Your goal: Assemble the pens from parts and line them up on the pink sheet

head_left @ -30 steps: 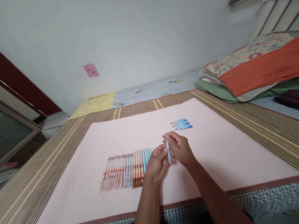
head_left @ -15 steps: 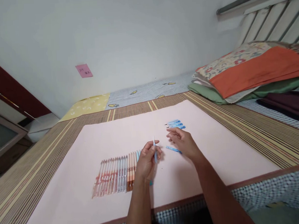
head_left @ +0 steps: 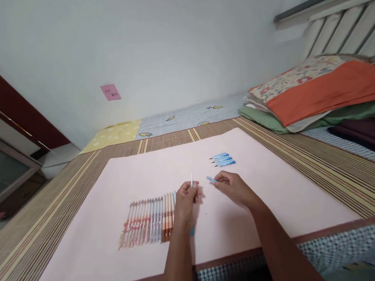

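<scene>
My left hand (head_left: 187, 195) is closed on a slim pen piece (head_left: 191, 181) with a white upper end pointing up. To its right, my right hand (head_left: 229, 184) pinches a blue pen part (head_left: 211, 179) just over the pink sheet (head_left: 139, 173). Several blue pens (head_left: 224, 159) with dark tips lie stacked beyond my right hand. Left of my left forearm, a long row of pens (head_left: 146, 221) lies side by side, some clear with red marks, others peach and brown. My left hand and forearm hide the row's right end.
A striped mat (head_left: 65, 191) lies under the sheet. Folded cloths (head_left: 325, 93), orange, floral and green, are piled at the right beside dark folded fabric (head_left: 361, 133). A pink note (head_left: 110, 92) is on the wall behind. Checked cloth (head_left: 344, 241) shows along the near edge.
My right hand has closed on the blue part that lay on the sheet and lifted its near end. My left hand still grips its piece. The view has shifted slightly.
</scene>
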The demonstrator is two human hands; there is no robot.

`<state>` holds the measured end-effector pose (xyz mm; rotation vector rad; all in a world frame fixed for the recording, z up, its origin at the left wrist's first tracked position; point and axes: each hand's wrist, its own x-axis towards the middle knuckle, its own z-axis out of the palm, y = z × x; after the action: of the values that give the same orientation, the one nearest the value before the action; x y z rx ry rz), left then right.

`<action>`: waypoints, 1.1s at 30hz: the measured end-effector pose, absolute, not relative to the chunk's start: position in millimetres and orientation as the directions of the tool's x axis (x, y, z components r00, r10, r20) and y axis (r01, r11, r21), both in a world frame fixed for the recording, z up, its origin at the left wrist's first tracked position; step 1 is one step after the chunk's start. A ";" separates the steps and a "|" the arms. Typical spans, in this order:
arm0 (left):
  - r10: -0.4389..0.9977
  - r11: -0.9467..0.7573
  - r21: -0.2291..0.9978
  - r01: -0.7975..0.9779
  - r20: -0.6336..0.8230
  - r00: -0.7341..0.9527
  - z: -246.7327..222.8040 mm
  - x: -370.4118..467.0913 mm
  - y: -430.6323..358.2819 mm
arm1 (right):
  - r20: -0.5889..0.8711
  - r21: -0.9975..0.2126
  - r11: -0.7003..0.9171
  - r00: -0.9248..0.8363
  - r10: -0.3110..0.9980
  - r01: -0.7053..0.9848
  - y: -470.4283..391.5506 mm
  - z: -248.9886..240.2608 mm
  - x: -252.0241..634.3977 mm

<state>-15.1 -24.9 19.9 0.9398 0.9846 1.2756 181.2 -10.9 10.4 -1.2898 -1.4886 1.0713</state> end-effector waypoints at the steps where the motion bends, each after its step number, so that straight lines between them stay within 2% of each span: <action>1: 0.998 0.062 0.955 -0.289 -0.057 0.026 18.9 -14.7 -24.5 | 0.058 -0.990 0.071 -0.109 0.992 0.119 -10.7 11.2 180.0; 4: 0.999 0.038 0.968 -0.250 -0.030 0.034 17.5 -13.1 -24.6 | 0.015 -0.998 0.003 -0.186 0.982 -0.065 -12.7 16.2 173.8; 9: 0.998 -0.041 0.968 -0.247 0.053 0.044 19.4 -11.1 -26.4 | -0.003 -0.993 -0.032 -0.247 0.969 -0.114 -17.7 24.4 161.5; 14: 0.995 -0.096 0.967 -0.235 0.092 -0.027 26.1 -7.7 -29.3 | -0.027 -0.936 -0.083 -0.166 0.986 -0.342 -16.9 22.6 146.6; 18: 0.993 -0.112 0.962 -0.251 0.101 -0.056 30.3 -3.2 -32.2 | 0.013 -0.843 -0.043 -0.101 0.995 -0.536 -15.1 20.2 129.5; 21: 0.994 -0.111 0.964 -0.242 0.108 -0.024 31.2 -1.7 -33.7 | 0.040 -0.840 -0.018 -0.096 0.995 -0.542 -14.0 21.1 122.4; 27: 0.989 -0.077 0.984 -0.160 0.095 0.114 33.9 -3.1 -36.9 | -0.030 -0.839 0.063 0.163 0.986 -0.540 -8.8 26.6 135.0; 33: 0.957 -0.057 0.997 -0.053 0.069 0.281 28.6 0.2 -37.7 | -0.016 -0.821 0.086 0.174 0.985 -0.564 -7.1 28.4 146.9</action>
<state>0.2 -37.7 28.6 1.3444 0.9325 1.0605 146.9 -7.1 28.4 -0.8081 -0.6576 1.2866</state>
